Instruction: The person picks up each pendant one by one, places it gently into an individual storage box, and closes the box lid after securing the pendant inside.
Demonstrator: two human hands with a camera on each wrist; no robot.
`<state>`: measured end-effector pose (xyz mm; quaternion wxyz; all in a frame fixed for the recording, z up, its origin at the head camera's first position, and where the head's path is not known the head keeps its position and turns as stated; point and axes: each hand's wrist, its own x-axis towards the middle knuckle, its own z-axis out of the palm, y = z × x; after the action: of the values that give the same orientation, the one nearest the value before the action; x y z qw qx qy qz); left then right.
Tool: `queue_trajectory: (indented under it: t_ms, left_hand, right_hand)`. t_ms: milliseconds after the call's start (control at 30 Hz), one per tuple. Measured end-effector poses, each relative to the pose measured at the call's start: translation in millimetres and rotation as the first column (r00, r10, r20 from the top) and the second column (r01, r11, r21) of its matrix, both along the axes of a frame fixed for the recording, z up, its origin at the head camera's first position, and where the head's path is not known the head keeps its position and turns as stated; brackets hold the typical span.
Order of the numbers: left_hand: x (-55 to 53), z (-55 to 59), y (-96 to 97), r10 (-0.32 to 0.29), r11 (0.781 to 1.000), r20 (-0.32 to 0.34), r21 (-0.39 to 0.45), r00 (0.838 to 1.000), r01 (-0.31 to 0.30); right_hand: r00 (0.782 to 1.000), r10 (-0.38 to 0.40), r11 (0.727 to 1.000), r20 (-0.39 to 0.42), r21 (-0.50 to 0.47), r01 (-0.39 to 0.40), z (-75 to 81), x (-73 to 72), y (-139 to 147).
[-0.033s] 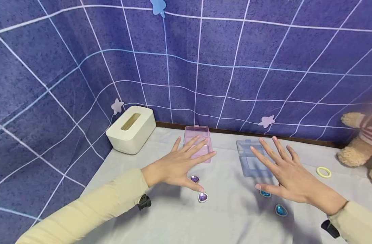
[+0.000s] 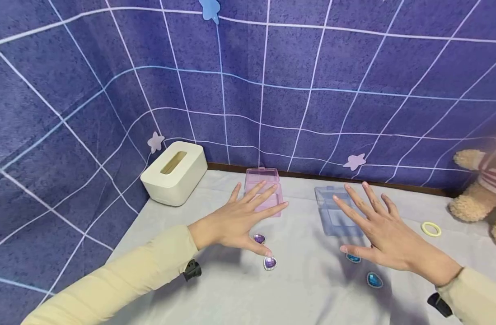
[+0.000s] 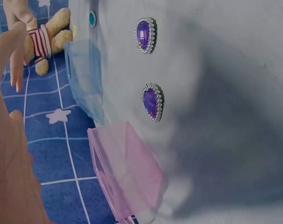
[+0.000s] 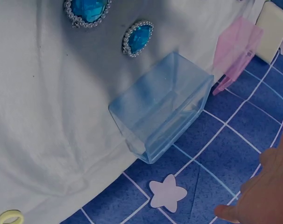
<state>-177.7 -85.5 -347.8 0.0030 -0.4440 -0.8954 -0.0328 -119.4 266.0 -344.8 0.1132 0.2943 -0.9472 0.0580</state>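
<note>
My left hand (image 2: 233,223) hovers palm down with fingers spread, holding nothing, and overlaps a clear pink plastic box (image 2: 277,208) in the head view. Near its thumb lie two purple teardrop gems (image 2: 270,263) with beaded silvery rims, both fully seen in the left wrist view. My right hand (image 2: 388,239) is likewise spread and holds nothing. Its fingers partly cover a clear blue plastic box (image 2: 331,222). Two blue gems (image 2: 374,280) with similar rims lie below that hand, one partly hidden by the thumb. Each box has its lid raised at the back.
A cream tissue box (image 2: 162,185) stands at the back left. At the right are a pale yellow ring (image 2: 431,229) and a teddy bear (image 2: 471,207) in a striped top. Blue gridded cloth (image 2: 297,113) with star shapes rises behind the white tabletop (image 2: 305,298).
</note>
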Motion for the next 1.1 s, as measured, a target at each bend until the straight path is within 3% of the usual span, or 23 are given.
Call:
queue_trajectory:
  t_ms: [467,633,733,867,933,1000,1100]
  left_hand:
    - [-0.2,-0.5,-3.3,0.011,1.000,-0.014,-0.013,1.000,-0.012]
    - [-0.3,-0.8,-9.6,0.041,0.999,-0.016,-0.029,0.999,-0.041]
    - [-1.2,-2.0,-13.0,0.052,0.999,-0.010,0.002,0.999,-0.051]
    - [-6.5,-8.5,-16.7,0.075,0.988,0.045,0.131,0.996,-0.081]
    - [-11.5,-13.7,-19.0,0.115,0.967,0.108,0.218,0.987,-0.136]
    - [-19.3,-19.7,-20.2,0.157,0.925,0.181,0.317,0.971,-0.209]
    - [-33.7,-29.7,-19.8,0.198,0.821,0.300,0.470,0.933,-0.326]
  right_hand:
    - [1.000,-0.013,0.999,0.019,-0.033,0.013,-1.8,3.9,2.6]
    - [1.000,0.001,0.999,0.025,-0.041,0.000,-6.2,0.4,-2.3]
    - [0.999,0.004,0.998,0.032,-0.066,-0.002,-8.1,-0.2,-6.1]
    - [0.999,0.012,0.990,0.049,-0.141,-0.005,-8.8,1.2,-13.9]
    - [0.998,0.033,0.981,0.049,-0.191,-0.023,-9.2,1.1,-21.0]
    - [0.998,0.049,0.969,0.045,-0.245,-0.036,-10.4,0.5,-30.2]
    - [0.996,0.086,0.942,0.012,-0.326,-0.077,-15.0,-3.3,-46.4]
